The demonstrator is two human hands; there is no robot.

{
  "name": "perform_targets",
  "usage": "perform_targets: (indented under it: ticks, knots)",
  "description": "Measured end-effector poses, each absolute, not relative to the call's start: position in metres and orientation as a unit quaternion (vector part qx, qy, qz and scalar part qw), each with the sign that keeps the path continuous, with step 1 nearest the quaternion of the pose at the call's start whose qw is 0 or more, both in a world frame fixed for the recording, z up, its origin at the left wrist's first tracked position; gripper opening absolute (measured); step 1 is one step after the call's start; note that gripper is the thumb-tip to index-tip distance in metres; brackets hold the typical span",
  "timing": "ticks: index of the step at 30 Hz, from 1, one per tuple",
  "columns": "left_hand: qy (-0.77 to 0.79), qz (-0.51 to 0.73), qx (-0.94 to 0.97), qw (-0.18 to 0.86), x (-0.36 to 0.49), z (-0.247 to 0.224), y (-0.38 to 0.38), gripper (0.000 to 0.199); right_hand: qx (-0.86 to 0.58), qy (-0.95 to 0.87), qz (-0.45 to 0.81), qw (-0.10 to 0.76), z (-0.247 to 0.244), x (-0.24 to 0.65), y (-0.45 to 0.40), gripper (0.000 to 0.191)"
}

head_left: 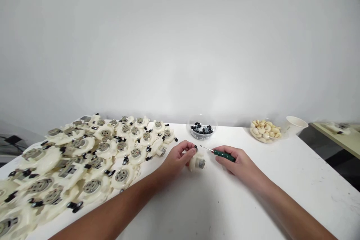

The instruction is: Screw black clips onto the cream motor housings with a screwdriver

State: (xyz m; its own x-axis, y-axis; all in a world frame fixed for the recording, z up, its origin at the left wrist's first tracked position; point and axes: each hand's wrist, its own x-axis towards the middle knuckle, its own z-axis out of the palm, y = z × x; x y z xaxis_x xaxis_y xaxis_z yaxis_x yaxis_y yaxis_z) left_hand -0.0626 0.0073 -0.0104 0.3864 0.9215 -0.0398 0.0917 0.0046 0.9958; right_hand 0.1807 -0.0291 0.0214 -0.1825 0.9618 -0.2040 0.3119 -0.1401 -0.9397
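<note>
My left hand (177, 159) grips a cream plastic housing (194, 164) with a small metal motor (200, 163) set in it and a small black piece at its top edge. My right hand (237, 161) holds a green-handled screwdriver (223, 155) with its thin steel shaft pointing left. The shaft's tip is close to the black piece, but I cannot tell whether they touch. Both hands are just above the white table (197, 202), and the housing hides part of my left fingers.
Several cream plastic assemblies (104, 150) with grey centres and black clips are heaped at the table's left. At the back stand a glass bowl of black parts (202, 130), a glass bowl of cream pieces (264, 131) and a white paper cup (295, 125). Another table (337, 138) stands at the right.
</note>
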Motion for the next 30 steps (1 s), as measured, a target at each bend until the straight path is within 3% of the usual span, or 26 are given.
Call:
perform_targets:
  ticks: [9,30]
  knots:
    - [0.427,0.358,0.608,0.565,-0.063,-0.010,0.009,0.033,-0.560,-0.557,0.536,0.298,0.015,0.183,-0.024,0.056]
    - [0.424,0.369,0.600,0.570,-0.061,-0.008,0.006,0.032,-0.565,-0.579,0.516,0.282,0.019,0.180,-0.027,0.057]
